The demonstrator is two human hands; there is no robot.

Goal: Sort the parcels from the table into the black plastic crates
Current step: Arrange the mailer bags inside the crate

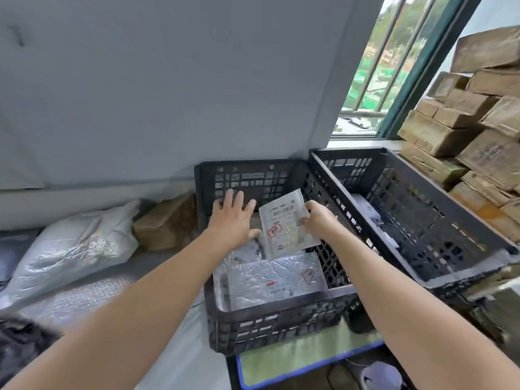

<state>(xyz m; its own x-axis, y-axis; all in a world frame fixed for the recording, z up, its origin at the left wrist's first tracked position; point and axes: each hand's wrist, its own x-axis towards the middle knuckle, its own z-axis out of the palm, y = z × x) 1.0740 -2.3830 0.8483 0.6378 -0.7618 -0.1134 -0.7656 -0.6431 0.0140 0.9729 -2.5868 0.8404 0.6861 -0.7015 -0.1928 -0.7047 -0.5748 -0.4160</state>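
Parcel: a small flat white parcel [287,223] with a printed label and a red stamp, held tilted over the middle of the left crate, above the parcels lying in it.
Right hand: the right hand [318,220] pinches the parcel's right edge, thumb on the label side and fingers curled behind it.
Left hand: the left hand [233,220] is spread wide with straight fingers, palm down, over the far left part of the left crate; its thumb lies just beside the parcel's lower left edge, and I cannot tell whether it touches.
Left crate: a black slotted left crate [275,322], both forearms reaching in over its near rim.
Foil parcel: a large silver foil parcel [275,280] lies flat in the near half of the left crate, label up, with more silver wrapping partly under it on the left.
Right crate: the right crate [422,229] stands touching the left crate's right side, set further back.
Grey parcel: a grey parcel [371,215] lies inside the right crate against its left wall.
Mat: a green mat [295,358] with a blue edge shows under the left crate's near side.
Bag: a white plastic bag [76,243] lies well left of the crates.
Brown packet: a brown packet [168,223] sits between the bag and the left crate.
Boxes: brown cardboard boxes [478,114] are stacked behind and right of the right crate.
Window: a barred window [394,66] stands behind the right crate.
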